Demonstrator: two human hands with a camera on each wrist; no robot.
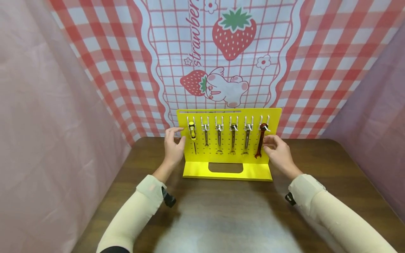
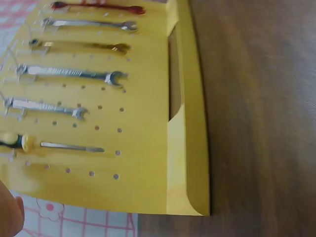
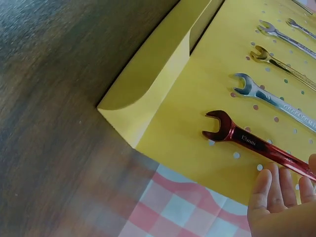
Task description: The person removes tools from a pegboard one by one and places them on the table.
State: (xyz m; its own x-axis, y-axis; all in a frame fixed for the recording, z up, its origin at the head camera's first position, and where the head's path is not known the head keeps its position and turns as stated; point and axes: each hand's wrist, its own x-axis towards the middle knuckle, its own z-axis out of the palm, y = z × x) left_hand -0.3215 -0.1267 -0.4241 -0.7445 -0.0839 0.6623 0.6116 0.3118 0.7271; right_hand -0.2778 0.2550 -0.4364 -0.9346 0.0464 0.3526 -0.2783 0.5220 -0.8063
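A yellow pegboard stand stands upright on the table. A screwdriver with a yellow-and-black handle hangs at its left end. Several combination wrenches hang beside it on metal hooks, silver and gold-toned. The red wrench, marked 13mm, hangs at the right end. My left hand is at the board's left edge near the screwdriver, its fingers loosely bent. Beside the red wrench, at the right edge, is my right hand, fingers extended; whether they touch the wrench is unclear.
The brown wooden table extends in front of the stand. A strawberry-print checked cloth hangs right behind it. Pink curtains close off both sides. A rectangular cutout opens in the stand's base.
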